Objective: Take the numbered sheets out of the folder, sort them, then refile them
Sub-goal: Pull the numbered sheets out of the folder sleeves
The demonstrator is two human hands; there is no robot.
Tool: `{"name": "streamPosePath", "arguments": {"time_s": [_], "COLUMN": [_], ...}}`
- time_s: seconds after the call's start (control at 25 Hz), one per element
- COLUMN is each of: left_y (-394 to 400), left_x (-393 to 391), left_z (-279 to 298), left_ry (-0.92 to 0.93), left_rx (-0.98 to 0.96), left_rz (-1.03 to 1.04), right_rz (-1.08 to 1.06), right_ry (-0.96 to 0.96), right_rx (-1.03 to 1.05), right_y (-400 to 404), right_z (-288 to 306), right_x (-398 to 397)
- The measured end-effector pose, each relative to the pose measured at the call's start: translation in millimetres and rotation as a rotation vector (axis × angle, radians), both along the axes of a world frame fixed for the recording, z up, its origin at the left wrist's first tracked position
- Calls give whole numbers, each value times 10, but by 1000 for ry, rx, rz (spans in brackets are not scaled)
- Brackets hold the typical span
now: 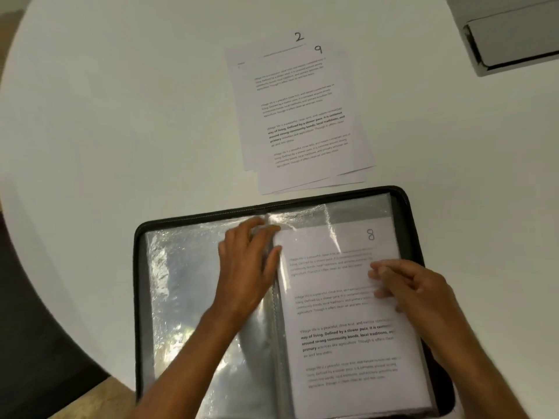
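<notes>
Head view: both forearms reach in from the bottom edge over an open folder [137, 297] that lies flat on the white table [121, 116], its black zip rim toward the near side.

Left hand [246, 264] lies palm down across the folder's spine, forearm slanting up from lower left. Its fingers [257, 225] are nearly straight and a little spread, pressing on the shiny clear sleeves [181, 297] of the left page, the tips near the top of the spine; they grip nothing.

Right hand [414, 288] comes in from lower right and rests on the right page. Its fingers [382, 272] are curled and bunched together, the tips on sheet 8 [348, 343] near its right edge. Whether they pinch the paper or the sleeve's edge, or only press on it, I cannot tell; the hand is a little blurred.

Sheet 8 sits in the right-hand sleeve, its number at top right, printed text below.

Beyond the folder, just past its far rim, a loose stack [302, 116] of sheets lies on the table, slightly fanned. Sheet 9 [317, 49] is on top; sheet 2 [299, 36] peeks out beneath at the far end.

At far right a box [514, 40] sits at the table's edge.
</notes>
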State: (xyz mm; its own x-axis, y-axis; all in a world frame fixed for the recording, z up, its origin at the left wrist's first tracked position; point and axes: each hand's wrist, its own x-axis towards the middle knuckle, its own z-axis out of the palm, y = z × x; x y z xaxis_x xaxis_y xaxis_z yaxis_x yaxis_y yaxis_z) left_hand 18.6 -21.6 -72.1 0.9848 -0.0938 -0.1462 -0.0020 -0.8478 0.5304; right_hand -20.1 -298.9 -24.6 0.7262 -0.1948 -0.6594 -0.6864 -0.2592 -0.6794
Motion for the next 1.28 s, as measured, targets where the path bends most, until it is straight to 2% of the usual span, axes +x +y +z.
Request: {"name": "streamPosePath", "arguments": {"time_s": [0.16,0.32,0.52,0.68,0.88,0.96,1.12,1.2,1.28], "left_y": [57,134,339,577,899,987,1046,1047,1038], "left_x": [-370,-451,-397,-415,-482,-507,-517,-531,-565], "left_z": [51,187,338,431,411,404,407,385,337], "left_ry": [88,189,342,342,388,407,386,330,229], "left_rx": [-141,-362,-615,-729,-758,-738,-746,-684,-491], "left_rz": [53,234,400,544,699,711,734,725,693], "right_rz": [166,257,246,231,281,370,409,452,536], "right_ry": [50,44,3,73,114,102,86,24,-63], "right_rx": [150,370,671,762,712,683,631,542,421], "right_y": [170,492,1004,1439,1856,1968,2095,2134,2153], "right_z": [247,417,354,229,130,99,-41,-159,-287], "right_x": [6,15,-32,-57,-101,-132,-190,-247,-313]}}
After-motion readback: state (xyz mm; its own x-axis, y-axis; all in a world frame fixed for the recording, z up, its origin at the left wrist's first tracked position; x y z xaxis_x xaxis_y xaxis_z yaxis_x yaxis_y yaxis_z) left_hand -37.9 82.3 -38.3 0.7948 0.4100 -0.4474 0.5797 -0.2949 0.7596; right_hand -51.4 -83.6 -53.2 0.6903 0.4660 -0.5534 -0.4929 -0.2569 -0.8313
